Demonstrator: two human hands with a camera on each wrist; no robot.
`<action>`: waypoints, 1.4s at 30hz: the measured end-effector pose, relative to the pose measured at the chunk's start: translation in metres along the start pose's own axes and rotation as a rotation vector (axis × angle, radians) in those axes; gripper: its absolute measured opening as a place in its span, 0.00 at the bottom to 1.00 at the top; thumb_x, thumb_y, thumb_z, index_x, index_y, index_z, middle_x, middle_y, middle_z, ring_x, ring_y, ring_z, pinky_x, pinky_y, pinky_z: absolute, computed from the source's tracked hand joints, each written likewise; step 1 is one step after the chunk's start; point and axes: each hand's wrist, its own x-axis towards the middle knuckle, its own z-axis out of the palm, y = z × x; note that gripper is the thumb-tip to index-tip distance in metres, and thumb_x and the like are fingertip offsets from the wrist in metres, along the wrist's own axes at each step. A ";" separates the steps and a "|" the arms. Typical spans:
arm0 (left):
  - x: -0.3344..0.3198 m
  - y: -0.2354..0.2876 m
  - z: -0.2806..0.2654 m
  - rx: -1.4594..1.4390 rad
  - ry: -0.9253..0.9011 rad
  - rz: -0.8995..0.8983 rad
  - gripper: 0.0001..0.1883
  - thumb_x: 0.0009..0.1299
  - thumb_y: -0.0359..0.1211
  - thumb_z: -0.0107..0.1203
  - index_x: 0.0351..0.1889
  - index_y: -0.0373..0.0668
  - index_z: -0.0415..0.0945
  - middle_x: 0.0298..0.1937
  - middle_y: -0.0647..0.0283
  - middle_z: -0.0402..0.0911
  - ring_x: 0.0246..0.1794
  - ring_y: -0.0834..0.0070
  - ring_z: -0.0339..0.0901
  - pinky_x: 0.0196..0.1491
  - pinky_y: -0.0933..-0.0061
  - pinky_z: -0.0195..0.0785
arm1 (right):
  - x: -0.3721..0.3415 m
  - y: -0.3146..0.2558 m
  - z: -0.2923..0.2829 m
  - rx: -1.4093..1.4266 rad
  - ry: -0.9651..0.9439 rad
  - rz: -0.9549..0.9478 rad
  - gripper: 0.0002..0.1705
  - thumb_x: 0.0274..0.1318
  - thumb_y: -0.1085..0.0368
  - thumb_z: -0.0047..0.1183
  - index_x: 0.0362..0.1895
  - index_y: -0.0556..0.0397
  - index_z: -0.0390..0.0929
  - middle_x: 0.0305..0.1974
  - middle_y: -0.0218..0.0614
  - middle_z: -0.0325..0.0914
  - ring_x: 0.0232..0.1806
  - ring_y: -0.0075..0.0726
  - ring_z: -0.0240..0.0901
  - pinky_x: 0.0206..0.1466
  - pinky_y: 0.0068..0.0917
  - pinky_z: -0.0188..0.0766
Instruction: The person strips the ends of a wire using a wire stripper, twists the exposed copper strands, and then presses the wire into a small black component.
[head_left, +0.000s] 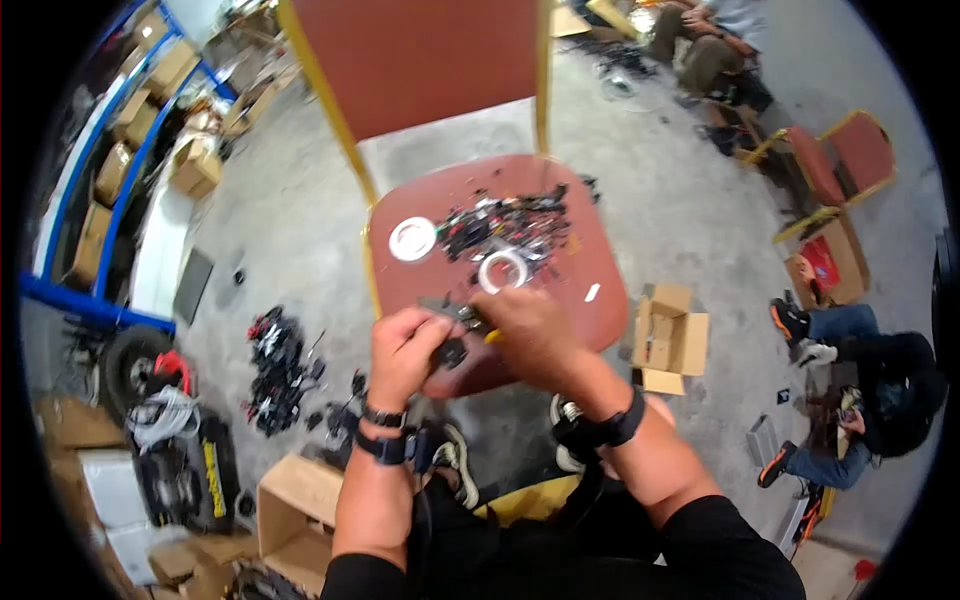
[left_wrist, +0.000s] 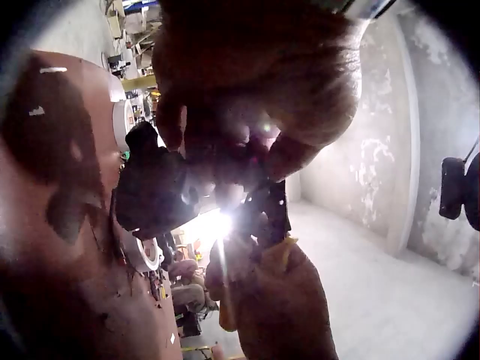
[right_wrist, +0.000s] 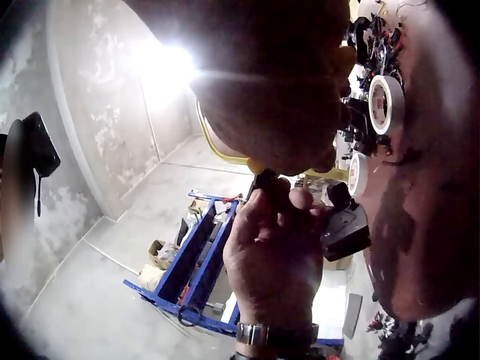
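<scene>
Above the front edge of a red chair seat (head_left: 590, 310), my left hand (head_left: 402, 350) grips a dark part (head_left: 452, 352) with black blocky pieces. Close against it, my right hand (head_left: 530, 335) pinches a yellow-handled tool (head_left: 493, 337), its tip hidden by the fingers. In the left wrist view the black part (left_wrist: 154, 187) hangs beside the left fingers, and the right hand (left_wrist: 281, 300) meets it from below. The right wrist view shows the left hand (right_wrist: 270, 262) holding the black part (right_wrist: 346, 231) near the right fingers.
On the seat lie two white tape rolls (head_left: 413, 239) (head_left: 502, 270) and a pile of small black parts (head_left: 510, 220). An open cardboard box (head_left: 670, 338) stands right of the chair, a black heap (head_left: 282, 370) left. Two people sit at the right.
</scene>
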 end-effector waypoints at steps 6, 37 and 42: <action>-0.003 -0.007 -0.004 -0.192 -0.048 0.079 0.07 0.70 0.26 0.56 0.36 0.33 0.85 0.33 0.65 0.86 0.32 0.85 0.77 0.36 0.80 0.71 | 0.001 -0.007 -0.002 -0.043 0.067 -0.075 0.22 0.43 0.64 0.64 0.47 0.46 0.74 0.31 0.37 0.69 0.32 0.52 0.73 0.32 0.45 0.69; -0.055 -0.004 -0.011 0.110 0.055 0.070 0.08 0.71 0.27 0.57 0.36 0.33 0.85 0.28 0.67 0.83 0.28 0.84 0.76 0.33 0.80 0.69 | -0.032 -0.045 0.007 -0.044 -0.092 -0.015 0.27 0.54 0.64 0.58 0.60 0.52 0.73 0.40 0.38 0.79 0.41 0.48 0.76 0.43 0.42 0.67; -0.054 0.001 -0.006 0.103 0.075 0.061 0.07 0.71 0.27 0.58 0.35 0.33 0.85 0.27 0.67 0.83 0.28 0.84 0.76 0.34 0.81 0.69 | -0.030 -0.047 0.002 -0.089 -0.137 0.027 0.25 0.52 0.64 0.59 0.57 0.51 0.74 0.38 0.36 0.81 0.42 0.47 0.77 0.44 0.44 0.66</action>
